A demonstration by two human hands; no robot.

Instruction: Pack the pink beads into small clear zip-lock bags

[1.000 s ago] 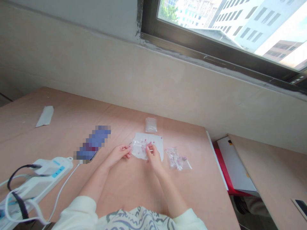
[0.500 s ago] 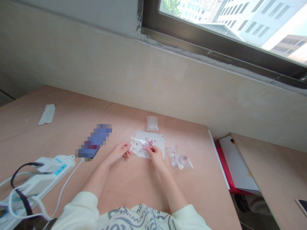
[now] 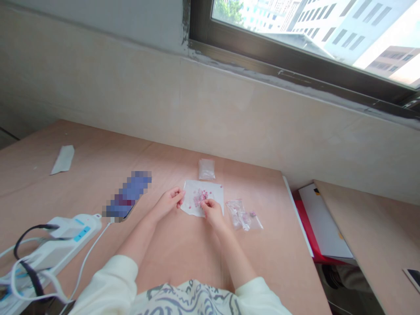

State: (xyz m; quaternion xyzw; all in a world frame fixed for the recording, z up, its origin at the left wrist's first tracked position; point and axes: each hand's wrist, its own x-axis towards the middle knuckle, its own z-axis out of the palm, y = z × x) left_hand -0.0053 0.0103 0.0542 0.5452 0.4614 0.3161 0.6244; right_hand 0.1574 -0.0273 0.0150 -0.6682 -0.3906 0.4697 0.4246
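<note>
A white sheet of paper (image 3: 215,187) lies on the desk with small pink beads (image 3: 205,194) gathered near its middle and a few strays around. My right hand (image 3: 212,209) is closed in a pinch at the near side of the beads. A shiny clear plastic bag (image 3: 198,197) shows at its fingertips, hard to tell from the beads behind it. At the paper's left edge, my left hand (image 3: 173,198) has its fingers pressed together; what they hold, if anything, cannot be made out. Right of the paper lie small clear bags (image 3: 243,215), one with something purplish inside.
Behind the paper sits a stack of clear bags (image 3: 206,169). To the left are a phone (image 3: 129,197) on a charging cable and a white power strip (image 3: 70,243) with plugs. A paper scrap (image 3: 63,159) lies far left. The desk (image 3: 278,258) ends at a gap on the right.
My left hand has moved slightly up and right. The clear bag, stretched flat between both hands before, now shows only as a small shiny patch by my right fingers.
</note>
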